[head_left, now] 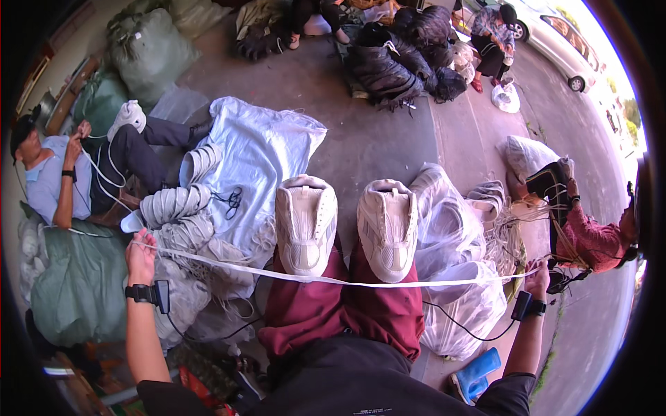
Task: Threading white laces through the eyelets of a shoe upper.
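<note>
A long white shoelace (451, 283) is stretched across in front of me, sagging slightly over my thighs. My left hand (141, 259) pinches it at the far left, its fingers closed. At the far right my right hand (536, 279) has its fingers closed on the other end. Two off-white sneakers rest side by side on my knees, toes toward me: the left sneaker (305, 229) and the right sneaker (387, 232). Neither shows a lace across its tongue. Both hands are well apart from the sneakers.
Nested pale shoes (177, 206) lie beside a light blue sheet (260, 149) on the left. Clear plastic bags (454, 277) sit right of my knees, near a bundle of laces (510, 232). Co-workers sit left, right and ahead. A blue boot (479, 373) lies by my right arm.
</note>
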Demonstrator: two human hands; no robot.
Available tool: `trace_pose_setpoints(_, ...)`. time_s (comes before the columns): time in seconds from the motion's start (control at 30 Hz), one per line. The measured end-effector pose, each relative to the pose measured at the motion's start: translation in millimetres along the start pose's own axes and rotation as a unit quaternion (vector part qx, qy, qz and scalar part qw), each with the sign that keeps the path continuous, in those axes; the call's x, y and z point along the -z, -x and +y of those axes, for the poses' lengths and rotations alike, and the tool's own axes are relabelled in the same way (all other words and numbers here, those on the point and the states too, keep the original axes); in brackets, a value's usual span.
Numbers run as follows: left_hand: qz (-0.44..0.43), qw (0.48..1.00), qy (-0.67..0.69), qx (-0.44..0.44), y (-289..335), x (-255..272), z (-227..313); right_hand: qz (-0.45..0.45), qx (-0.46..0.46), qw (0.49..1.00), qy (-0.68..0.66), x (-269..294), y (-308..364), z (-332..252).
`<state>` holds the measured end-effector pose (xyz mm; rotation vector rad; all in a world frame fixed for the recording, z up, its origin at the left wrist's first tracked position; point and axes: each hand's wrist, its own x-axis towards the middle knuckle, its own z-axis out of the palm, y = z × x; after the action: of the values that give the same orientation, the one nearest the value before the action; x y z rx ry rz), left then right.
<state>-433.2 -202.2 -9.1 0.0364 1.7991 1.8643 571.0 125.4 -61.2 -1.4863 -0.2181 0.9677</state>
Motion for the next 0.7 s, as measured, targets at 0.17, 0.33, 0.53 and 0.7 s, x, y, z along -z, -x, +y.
trace_pose_setpoints(0.17, 0.028, 0.998, 0.054, -0.002, -32, 21, -2, 0.003, -0.001, 0.994, 0.111, -34, 56, 17)
trace_pose_setpoints(0.33, 0.066, 0.996, 0.060, 0.014, -67, 69, -11, -0.009, -0.153, 0.978, -0.139, 3, 20, 1)
trace_pose_setpoints(0.53, 0.155, 0.980, 0.117, 0.028, -70, 106, -15, -0.080, -0.249, 0.953, -0.155, 20, 35, -12)
trace_pose_setpoints(0.7, 0.095, 0.991, 0.090, 0.003, -28, 55, -1, -0.098, -0.178, 0.968, -0.146, -29, 97, -16)
